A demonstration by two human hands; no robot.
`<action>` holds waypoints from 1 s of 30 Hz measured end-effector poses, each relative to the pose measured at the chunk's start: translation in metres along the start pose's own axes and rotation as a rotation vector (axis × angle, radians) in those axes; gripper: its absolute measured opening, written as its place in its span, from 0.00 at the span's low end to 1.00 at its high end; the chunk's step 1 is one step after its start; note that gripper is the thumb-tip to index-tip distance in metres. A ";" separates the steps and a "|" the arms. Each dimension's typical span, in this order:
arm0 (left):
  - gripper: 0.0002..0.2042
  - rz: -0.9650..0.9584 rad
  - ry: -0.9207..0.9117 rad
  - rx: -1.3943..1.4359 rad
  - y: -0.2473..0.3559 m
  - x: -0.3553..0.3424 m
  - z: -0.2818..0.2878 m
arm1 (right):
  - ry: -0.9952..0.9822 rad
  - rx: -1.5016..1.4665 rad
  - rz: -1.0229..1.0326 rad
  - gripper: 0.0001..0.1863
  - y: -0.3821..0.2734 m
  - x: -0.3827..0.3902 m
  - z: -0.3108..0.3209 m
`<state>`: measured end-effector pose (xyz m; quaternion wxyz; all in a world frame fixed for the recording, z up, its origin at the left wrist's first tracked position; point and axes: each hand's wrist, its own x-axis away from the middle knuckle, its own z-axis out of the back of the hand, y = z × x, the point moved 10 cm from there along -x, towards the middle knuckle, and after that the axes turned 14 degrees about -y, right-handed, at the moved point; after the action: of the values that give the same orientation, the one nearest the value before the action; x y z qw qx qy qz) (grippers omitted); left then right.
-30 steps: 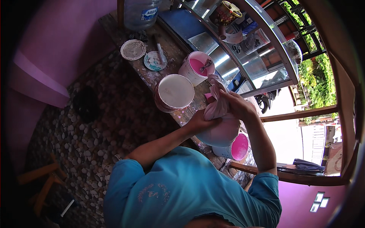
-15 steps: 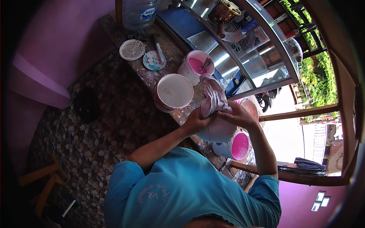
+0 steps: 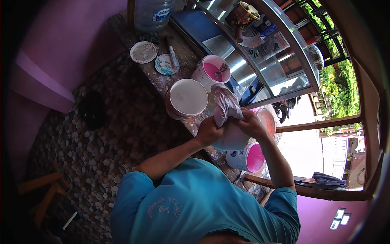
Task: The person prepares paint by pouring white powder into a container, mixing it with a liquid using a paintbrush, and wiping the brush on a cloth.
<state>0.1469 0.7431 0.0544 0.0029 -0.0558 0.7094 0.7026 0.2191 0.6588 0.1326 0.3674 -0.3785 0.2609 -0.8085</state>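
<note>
Both hands grip a pale pinkish plastic bag [image 3: 227, 101] over the table. Its crumpled neck sticks up and away from me between them. My left hand [image 3: 210, 131] is closed around the bag's near left side. On the other side my right hand [image 3: 252, 124] closes on it, fingers partly hidden by the folds. A pale rounded mass [image 3: 232, 137] shows beneath the hands; I cannot tell whether it is the full bag or a separate tub. Left of the bag stands a white-topped bucket [image 3: 188, 99]. Just beyond is a tub with pink paint [image 3: 212, 70].
Another pink-lined tub [image 3: 255, 157] lies tilted near my right forearm. A round reddish container [image 3: 265, 122] is behind my right hand. Two paint-smeared lids [image 3: 143, 52] and a large water bottle [image 3: 151, 16] sit at the table's far left. A glass display case [image 3: 268, 61] rises at the back.
The bag's crumpled neck has shifted slightly, dipping a little toward me. Both hands keep their grip, and the whole view has moved slightly.
</note>
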 end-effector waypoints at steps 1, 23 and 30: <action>0.13 -0.007 0.005 0.010 0.002 0.001 0.000 | -0.030 -0.073 0.004 0.17 0.004 -0.002 -0.001; 0.21 0.070 -0.167 -0.445 0.031 -0.006 -0.005 | 0.169 -0.440 -0.038 0.12 0.054 0.002 -0.023; 0.32 0.054 -0.294 -0.098 0.006 -0.013 -0.008 | 0.151 -0.419 -0.122 0.13 0.036 0.002 -0.025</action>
<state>0.1597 0.7358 0.0618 0.0847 0.0667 0.6677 0.7366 0.2119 0.6390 0.0936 0.2106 -0.4002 0.4264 -0.7834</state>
